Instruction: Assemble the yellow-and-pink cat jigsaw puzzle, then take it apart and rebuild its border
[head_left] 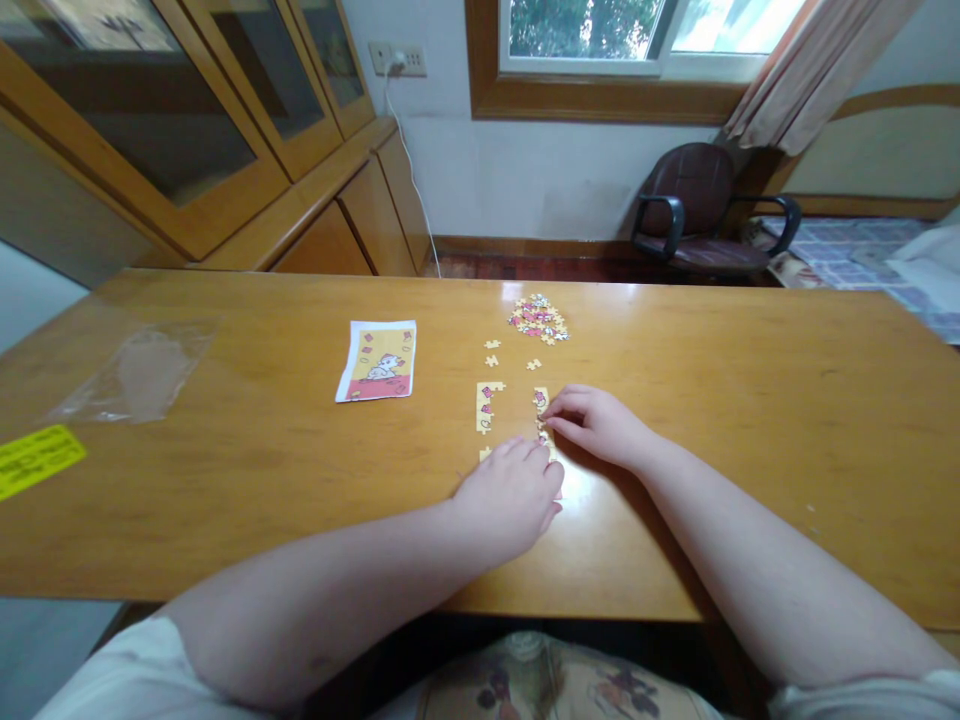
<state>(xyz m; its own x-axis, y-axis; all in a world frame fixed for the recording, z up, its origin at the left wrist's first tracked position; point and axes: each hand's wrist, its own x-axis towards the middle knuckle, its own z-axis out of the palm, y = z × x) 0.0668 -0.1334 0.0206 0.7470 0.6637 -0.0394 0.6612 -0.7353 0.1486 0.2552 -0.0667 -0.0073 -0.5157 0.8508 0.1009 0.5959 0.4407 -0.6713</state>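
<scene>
Joined yellow puzzle pieces form a left strip (484,408) and a right strip (541,398) on the wooden table. My right hand (592,424) touches the right strip from its right side, thumb and fingertips pinched near a piece. Over the lower end of the puzzle lies my left hand (516,492), fingers curled downward at the right strip's bottom; what is under them is hidden. Three loose pieces, one of them a yellow piece (533,365), rest above the strips. Farther back is a pile of mixed pieces (538,318).
A picture sheet with a white cat (379,362) lies left of the puzzle. Farther left are a clear plastic bag (146,372) and a yellow label (39,460). Beyond the table stand a chair (694,205) and a wooden cabinet (225,215).
</scene>
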